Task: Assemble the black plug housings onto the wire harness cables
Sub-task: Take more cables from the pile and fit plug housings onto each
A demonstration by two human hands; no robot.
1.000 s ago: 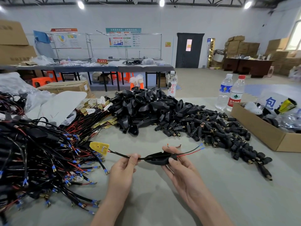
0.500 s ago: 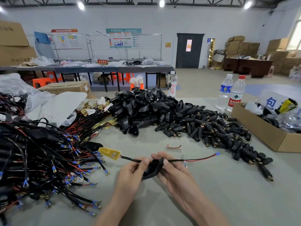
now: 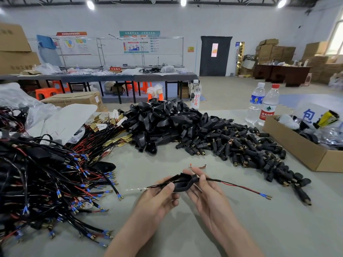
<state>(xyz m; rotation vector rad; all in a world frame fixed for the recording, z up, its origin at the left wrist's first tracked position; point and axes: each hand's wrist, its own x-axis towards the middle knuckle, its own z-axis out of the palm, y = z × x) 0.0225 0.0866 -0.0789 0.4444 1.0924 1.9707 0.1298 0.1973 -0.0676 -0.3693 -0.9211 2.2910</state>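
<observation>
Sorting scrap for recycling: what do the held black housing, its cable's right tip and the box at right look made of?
The black housing looks like moulded plastic or rubber, matt with a faint sheen; I cannot tell which. The cable tip looks like brass-coloured metal behind a blue plastic sleeve. The box is plain brown cardboard, matt.

Factory assembly workshop: heaped black plastic plug housings [image 3: 163, 119] beyond the left hand [image 3: 157, 199], tangled black-and-red wire harnesses [image 3: 46, 182] to its left, stacked brown cardboard cartons [image 3: 274, 51] behind.

Left grip [image 3: 157, 199] and right grip [image 3: 209, 197] held close together — both curled, pinching
</observation>
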